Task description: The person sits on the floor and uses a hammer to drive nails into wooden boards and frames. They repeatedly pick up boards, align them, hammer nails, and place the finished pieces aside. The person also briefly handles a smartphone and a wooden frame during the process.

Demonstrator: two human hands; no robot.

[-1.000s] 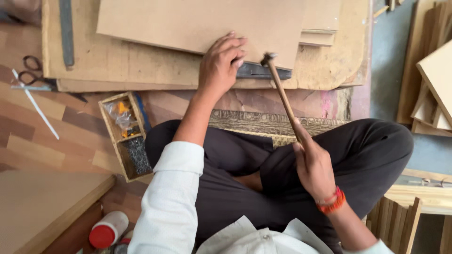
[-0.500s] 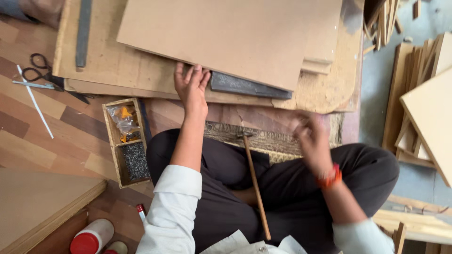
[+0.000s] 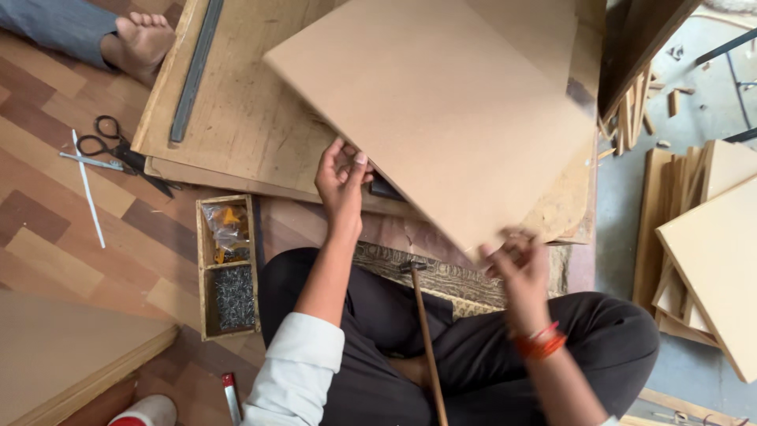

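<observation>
I sit cross-legged on the floor in dark trousers. My left hand [image 3: 341, 175] grips the near left edge of a large light-brown board [image 3: 441, 110], which is tilted above a bigger worn plywood sheet [image 3: 236, 118]. My right hand [image 3: 514, 264], with an orange band at the wrist, holds the board's near corner and is blurred. A hammer [image 3: 424, 331] with a long wooden handle rests on my lap, head toward the boards, touched by neither hand. A dark flat piece [image 3: 385, 189] shows under the board by my left hand.
A small wooden box [image 3: 226, 268] of nails and packets sits left of my knee. Scissors [image 3: 118, 150] and a white stick lie on the wood floor. A metal bar [image 3: 193, 71] lies on the plywood. Another person's bare foot [image 3: 142, 43] is top left. Stacked boards [image 3: 710, 252] stand at right.
My right hand let go of the hammer, which now lies on my lap, and reached up to the board. Both hands have lifted and turned the light-brown board.
</observation>
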